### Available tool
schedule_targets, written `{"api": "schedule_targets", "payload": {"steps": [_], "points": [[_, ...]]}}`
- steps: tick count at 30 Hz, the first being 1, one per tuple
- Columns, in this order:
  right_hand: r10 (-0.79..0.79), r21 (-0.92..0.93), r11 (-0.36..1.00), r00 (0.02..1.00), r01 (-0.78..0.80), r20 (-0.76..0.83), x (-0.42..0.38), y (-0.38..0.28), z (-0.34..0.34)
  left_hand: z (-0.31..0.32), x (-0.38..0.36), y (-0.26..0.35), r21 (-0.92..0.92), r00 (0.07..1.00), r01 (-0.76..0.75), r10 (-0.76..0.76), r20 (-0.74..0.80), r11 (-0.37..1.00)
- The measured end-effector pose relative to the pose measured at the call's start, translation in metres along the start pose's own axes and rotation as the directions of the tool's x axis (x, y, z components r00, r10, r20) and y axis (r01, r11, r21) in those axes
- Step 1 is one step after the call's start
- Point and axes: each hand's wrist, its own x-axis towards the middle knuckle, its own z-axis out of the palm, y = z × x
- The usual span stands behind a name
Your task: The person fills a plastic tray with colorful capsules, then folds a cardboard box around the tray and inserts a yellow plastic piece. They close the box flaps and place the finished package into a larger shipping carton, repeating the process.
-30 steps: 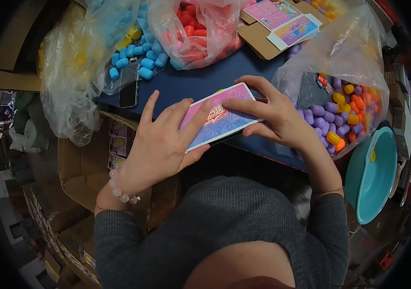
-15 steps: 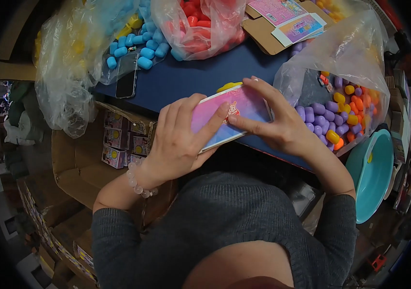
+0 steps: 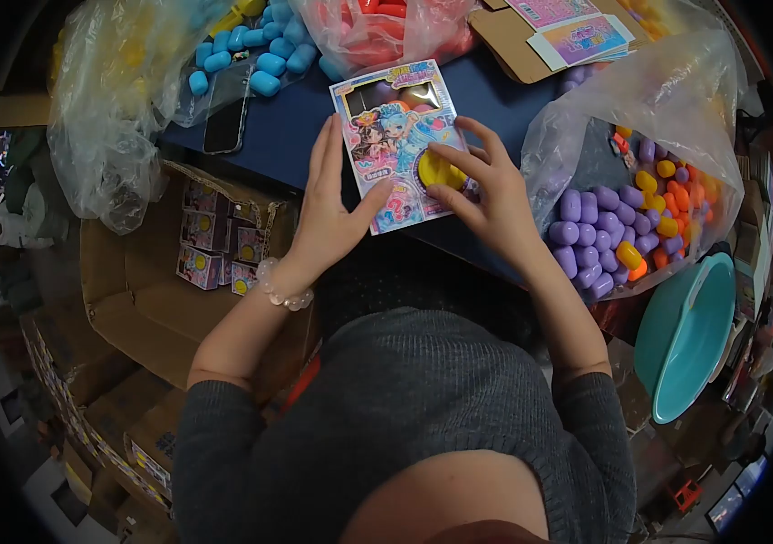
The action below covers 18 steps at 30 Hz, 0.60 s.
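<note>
While the left hand [image 3: 328, 218] is gripping the left side of the picture box [image 3: 397, 136], long fingers together and thumb on the front, the right hand [image 3: 497, 195] is spreading its fingers over the yellow disc [image 3: 441, 170] and right edge. The box is sitting over the desk [image 3: 287, 136], between a phone [image 3: 225, 125] and bagged purple capsules [image 3: 589, 238].

Box [image 3: 386, 172] in my hands: pink, blue and white print of cartoon figures, yellow disc [image 3: 441, 170] on its face. Capsules [image 3: 591, 238] purple, orange and yellow; others [image 3: 270, 65] sky blue. Tabletop [image 3: 282, 140] dark blue. Basin [image 3: 687, 340] turquoise. My ribbed sleeve [image 3: 223, 444] looks charcoal, though dim light may mislead.
</note>
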Motion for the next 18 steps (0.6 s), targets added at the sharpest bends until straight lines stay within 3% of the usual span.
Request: {"api": "schedule_targets", "payload": {"steps": [2, 4, 8, 10, 11, 13, 14, 16, 18], "points": [[0.036, -0.036, 0.999, 0.999, -0.034, 0.031, 0.005, 0.002, 0.003, 0.013, 0.002, -0.011, 0.059, 0.999, -0.027, 0.026, 0.019, 0.998], [0.026, -0.082, 0.996, 0.999, -0.023, 0.043, 0.006, 0.001, 0.002, 0.020, 0.002, -0.018, -0.075, 0.998, -0.020, 0.024, 0.055, 0.997], [-0.022, -0.105, 0.994, 0.995, 0.033, 0.098, 0.012, 0.005, -0.001, 0.024, -0.001, -0.024, -0.057, 0.999, -0.039, 0.040, 0.009, 0.998], [0.035, -0.083, 0.996, 0.998, -0.030, 0.050, 0.010, 0.003, 0.004, 0.032, -0.004, -0.022, -0.410, 0.995, 0.102, -0.101, 0.024, 0.906], [0.017, -0.072, 0.997, 0.997, -0.012, 0.069, 0.006, 0.003, 0.009, 0.035, -0.006, -0.023, -0.405, 0.995, 0.090, -0.097, 0.003, 0.910], [0.030, -0.154, 0.987, 0.993, -0.047, -0.112, -0.004, 0.001, 0.023, 0.039, -0.006, -0.025, -0.385, 0.998, 0.026, -0.047, -0.046, 0.923], [-0.033, -0.195, 0.981, 0.992, 0.009, -0.123, -0.002, 0.003, 0.022, 0.039, -0.007, -0.026, -0.398, 0.997, 0.039, -0.060, -0.039, 0.916], [0.079, -0.079, 0.993, 0.988, -0.090, -0.131, -0.001, -0.008, 0.023, 0.037, -0.009, -0.030, -0.270, 0.997, -0.019, -0.002, -0.077, 0.963], [0.034, -0.060, 0.997, 0.994, -0.041, -0.100, -0.002, 0.003, 0.024, 0.029, -0.011, -0.026, -0.408, 0.994, 0.071, -0.101, -0.051, 0.910]]}}
